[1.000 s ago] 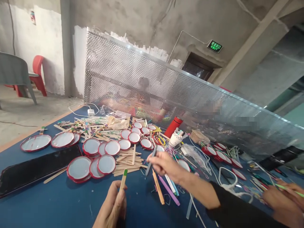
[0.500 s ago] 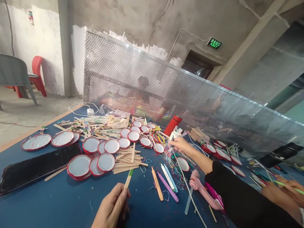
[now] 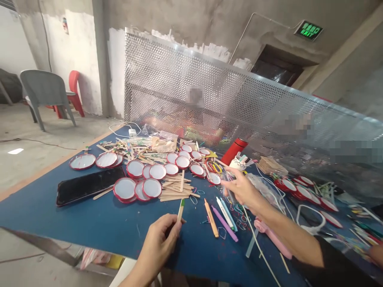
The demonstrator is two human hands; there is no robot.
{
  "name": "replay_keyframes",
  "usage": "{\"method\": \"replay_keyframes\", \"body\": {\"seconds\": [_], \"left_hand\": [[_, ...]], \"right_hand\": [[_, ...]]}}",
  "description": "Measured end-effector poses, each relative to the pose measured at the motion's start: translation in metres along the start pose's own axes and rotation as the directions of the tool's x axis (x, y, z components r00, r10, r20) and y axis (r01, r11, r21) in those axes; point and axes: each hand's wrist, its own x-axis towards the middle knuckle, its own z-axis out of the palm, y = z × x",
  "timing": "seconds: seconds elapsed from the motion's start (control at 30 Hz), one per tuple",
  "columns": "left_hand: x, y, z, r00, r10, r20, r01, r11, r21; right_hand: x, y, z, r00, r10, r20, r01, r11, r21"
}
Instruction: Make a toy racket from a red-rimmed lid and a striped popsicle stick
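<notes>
My left hand point(image 3: 163, 239) is closed around a wooden craft stick point(image 3: 180, 211) with a green-painted tip, which points up and away from me. Farther right, my right hand point(image 3: 241, 187) reaches over the table beside the white-faced, red-rimmed discs. Beneath its fingers is a dark tool point(image 3: 231, 196), mostly hidden, and a white cord point(image 3: 259, 245) runs from under the hand toward me. Between my hands lie an orange marker point(image 3: 211, 218), a purple marker point(image 3: 224, 223) and lighter pens. Bare craft sticks point(image 3: 175, 189) form a pile ahead of my left hand.
A black phone point(image 3: 89, 186) lies at the left near several red-rimmed discs point(image 3: 135, 168). A red bottle point(image 3: 235, 150) and a pen cup point(image 3: 238, 162) stand by the perforated metal screen point(image 3: 167, 75). A pink object point(image 3: 273, 241) lies under my right forearm. Part of another person's hand point(image 3: 376, 254) shows far right.
The view has swung right to left, exposing more floor at the left. My right hand has drawn back from the pen cup toward me. My left hand still grips the craft stick.
</notes>
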Motion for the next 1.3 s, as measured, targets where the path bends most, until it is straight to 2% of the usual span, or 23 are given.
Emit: {"method": "replay_keyframes", "body": {"seconds": [0.1,0.2,0.3,0.37,0.43,0.5,0.6,0.7,0.8,0.87,1.0,1.17,1.3], "left_hand": [[-0.001,0.003,0.003,0.998,-0.043,0.038,0.043,0.999,-0.016],[-0.003,0.007,0.006,0.999,-0.012,0.045,0.009,0.997,0.079],[-0.002,0.008,0.008,0.996,0.036,0.084,-0.054,0.971,0.231],[-0.001,0.008,0.008,0.99,0.113,0.082,-0.134,0.934,0.331],[0.0,0.009,0.007,0.982,0.177,0.065,-0.188,0.891,0.414],[0.002,0.009,0.006,0.983,0.173,0.056,-0.179,0.862,0.475],[0.003,0.012,0.004,0.992,0.109,0.067,-0.128,0.84,0.527],[0.001,0.013,0.004,0.992,0.098,0.078,-0.125,0.83,0.544],[-0.001,0.012,0.004,0.995,0.081,0.059,-0.1,0.833,0.543],[-0.003,0.011,0.004,0.996,0.071,0.051,-0.087,0.841,0.533],[-0.006,0.013,0.004,0.995,0.073,0.063,-0.095,0.862,0.497],[-0.009,0.016,0.005,0.996,0.062,0.072,-0.089,0.877,0.473],[-0.01,0.017,0.005,0.997,0.049,0.067,-0.076,0.863,0.499]], "right_hand": [[-0.051,-0.019,0.016,0.982,-0.137,0.131,0.116,0.981,0.157],[-0.096,-0.03,0.036,0.968,-0.199,0.151,0.113,0.888,0.445],[-0.121,-0.018,0.064,0.968,-0.244,0.054,0.147,0.728,0.67],[-0.127,-0.001,0.086,0.954,-0.292,-0.064,0.249,0.657,0.711],[-0.128,0.019,0.107,0.917,-0.316,-0.244,0.395,0.633,0.665],[-0.127,0.034,0.125,0.864,-0.313,-0.394,0.499,0.642,0.583],[-0.128,0.045,0.143,0.826,-0.31,-0.472,0.544,0.658,0.52],[-0.131,0.046,0.154,0.8,-0.304,-0.518,0.565,0.672,0.478],[-0.134,0.048,0.161,0.754,-0.308,-0.58,0.603,0.676,0.424],[-0.136,0.05,0.163,0.744,-0.308,-0.593,0.61,0.674,0.416],[-0.141,0.051,0.16,0.769,-0.372,-0.52,0.608,0.677,0.415],[-0.145,0.05,0.156,0.727,-0.459,-0.51,0.651,0.697,0.301],[-0.145,0.048,0.155,0.746,-0.454,-0.487,0.634,0.707,0.312]]}}
